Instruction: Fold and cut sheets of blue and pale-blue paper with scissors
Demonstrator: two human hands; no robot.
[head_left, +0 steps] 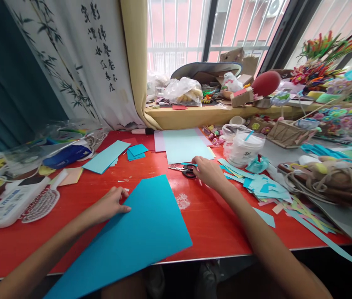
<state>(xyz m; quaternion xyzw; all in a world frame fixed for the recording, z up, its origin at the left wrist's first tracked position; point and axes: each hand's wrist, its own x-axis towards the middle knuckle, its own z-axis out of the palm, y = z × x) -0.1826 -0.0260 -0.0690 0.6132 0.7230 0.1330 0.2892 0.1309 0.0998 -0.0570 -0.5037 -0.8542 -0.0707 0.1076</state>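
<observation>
A large sheet of blue paper (138, 224) hangs partly over the table's front edge, one upper corner cut at a slant. My left hand (113, 204) pinches its left side, thumb on top and the other fingers mostly beneath. Farther back, my right hand (206, 168) has its fingers closed at the black handles of a pair of scissors (188, 170), whose blades point left on the table. Just behind them lies a pale blue sheet (184, 145) on top of lilac paper (159, 141).
Small blue paper squares (137, 151) and a pale blue strip (109, 156) lie at the back left. A white hairbrush (43, 203) is at the left. Paper scraps (267, 189), a white plastic tub (244, 145) and a rope-wrapped bundle (338, 178) crowd the right.
</observation>
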